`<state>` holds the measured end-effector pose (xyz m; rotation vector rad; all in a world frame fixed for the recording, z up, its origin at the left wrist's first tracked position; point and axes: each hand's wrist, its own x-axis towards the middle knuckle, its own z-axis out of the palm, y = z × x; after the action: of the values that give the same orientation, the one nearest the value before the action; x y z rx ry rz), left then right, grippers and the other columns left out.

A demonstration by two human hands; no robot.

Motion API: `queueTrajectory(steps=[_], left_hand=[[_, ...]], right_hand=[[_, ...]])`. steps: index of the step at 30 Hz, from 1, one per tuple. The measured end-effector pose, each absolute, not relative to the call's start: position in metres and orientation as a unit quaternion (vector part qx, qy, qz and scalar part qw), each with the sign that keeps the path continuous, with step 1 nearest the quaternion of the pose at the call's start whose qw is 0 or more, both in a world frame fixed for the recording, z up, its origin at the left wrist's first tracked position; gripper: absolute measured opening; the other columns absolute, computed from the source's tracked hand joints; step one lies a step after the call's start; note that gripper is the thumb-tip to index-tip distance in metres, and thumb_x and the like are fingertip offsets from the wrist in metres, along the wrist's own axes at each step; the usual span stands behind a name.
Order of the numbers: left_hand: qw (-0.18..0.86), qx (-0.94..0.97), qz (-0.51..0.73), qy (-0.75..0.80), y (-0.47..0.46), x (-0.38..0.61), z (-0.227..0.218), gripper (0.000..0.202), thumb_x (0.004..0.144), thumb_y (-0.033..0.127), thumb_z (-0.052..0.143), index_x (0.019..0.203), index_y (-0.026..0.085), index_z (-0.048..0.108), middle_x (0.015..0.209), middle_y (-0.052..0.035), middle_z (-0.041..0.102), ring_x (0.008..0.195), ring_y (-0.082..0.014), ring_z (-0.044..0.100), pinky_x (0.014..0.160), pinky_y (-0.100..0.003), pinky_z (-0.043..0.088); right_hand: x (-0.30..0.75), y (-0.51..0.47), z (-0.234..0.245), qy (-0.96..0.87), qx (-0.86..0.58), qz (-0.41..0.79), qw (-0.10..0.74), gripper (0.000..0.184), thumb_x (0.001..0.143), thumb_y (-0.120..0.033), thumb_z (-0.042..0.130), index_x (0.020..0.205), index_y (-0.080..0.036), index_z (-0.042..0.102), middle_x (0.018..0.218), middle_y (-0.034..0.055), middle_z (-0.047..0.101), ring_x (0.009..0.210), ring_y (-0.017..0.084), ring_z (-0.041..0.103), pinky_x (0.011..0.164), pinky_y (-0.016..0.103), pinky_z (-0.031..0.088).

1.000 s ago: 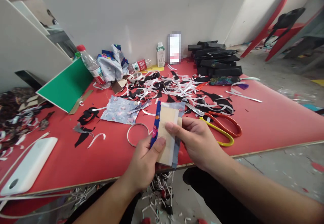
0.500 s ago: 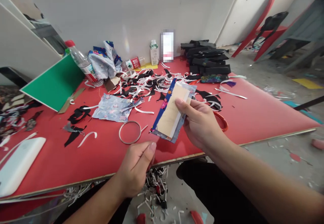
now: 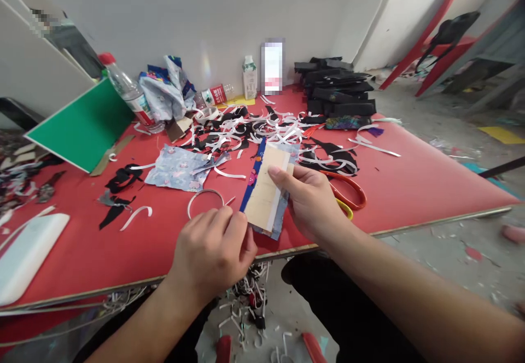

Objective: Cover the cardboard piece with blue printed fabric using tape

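A red bench (image 3: 414, 182) is covered toward its back by a tangled heap of white strips and black scraps (image 3: 283, 130). At its left a green board (image 3: 84, 125) is propped at a slant, and at the back right a stack of black cloth (image 3: 340, 92) is piled. Over the front edge, a cloth piece (image 3: 282, 210) is held tilted by the right hand (image 3: 314, 202), its grip pinching the cloth and a cream card (image 3: 262, 199) laid on it, thumb on top. The left hand (image 3: 213, 243) is placed at the lower left corner, fingers curled; whether anything is pinched in its grip cannot be told. Scissors (image 3: 363, 196) are partly hidden behind the right hand. A thin ring (image 3: 189, 207) is seen lying just beyond the left hand.
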<state>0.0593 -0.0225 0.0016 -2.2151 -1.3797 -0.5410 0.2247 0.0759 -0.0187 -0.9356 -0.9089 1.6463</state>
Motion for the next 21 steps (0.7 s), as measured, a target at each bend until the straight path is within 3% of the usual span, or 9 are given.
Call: queueTrajectory(steps=[7, 17, 21], left_hand=[[0.241, -0.784, -0.184, -0.541, -0.025, 0.058, -0.004, 0.019, 0.087, 0.014, 0.057, 0.069, 0.021, 0.057, 0.062, -0.0017, 0.052, 0.055, -0.0211, 0.051, 0.052, -0.038, 0.037], [0.14, -0.801, -0.263, -0.52, -0.021, 0.052, -0.011, 0.031, 0.092, 0.009, 0.05, 0.064, 0.023, 0.051, 0.058, 0.0016, 0.044, 0.053, -0.0168, 0.041, 0.051, -0.036, 0.03], [0.168, -0.812, -0.247, -0.501, -0.022, 0.053, -0.01, 0.031, 0.091, 0.01, 0.054, 0.063, 0.022, 0.052, 0.058, 0.0012, 0.044, 0.055, -0.0178, 0.04, 0.053, -0.037, 0.03]], right_hand=[[0.223, 0.076, -0.018, -0.371, -0.395, 0.684, 0.489, 0.027, 0.072, -0.042, 0.089, 0.082, -0.019, 0.081, 0.078, 0.0043, 0.078, 0.065, 0.018, 0.068, 0.068, 0.036, 0.057], [0.223, 0.076, -0.02, -0.368, -0.409, 0.676, 0.49, 0.028, 0.07, -0.043, 0.089, 0.08, -0.018, 0.08, 0.079, 0.0049, 0.079, 0.068, 0.018, 0.069, 0.068, 0.035, 0.056], [0.223, 0.077, -0.02, -0.369, -0.413, 0.672, 0.492, 0.026, 0.07, -0.042, 0.089, 0.079, -0.019, 0.08, 0.079, 0.0045, 0.078, 0.066, 0.017, 0.067, 0.065, 0.034, 0.056]])
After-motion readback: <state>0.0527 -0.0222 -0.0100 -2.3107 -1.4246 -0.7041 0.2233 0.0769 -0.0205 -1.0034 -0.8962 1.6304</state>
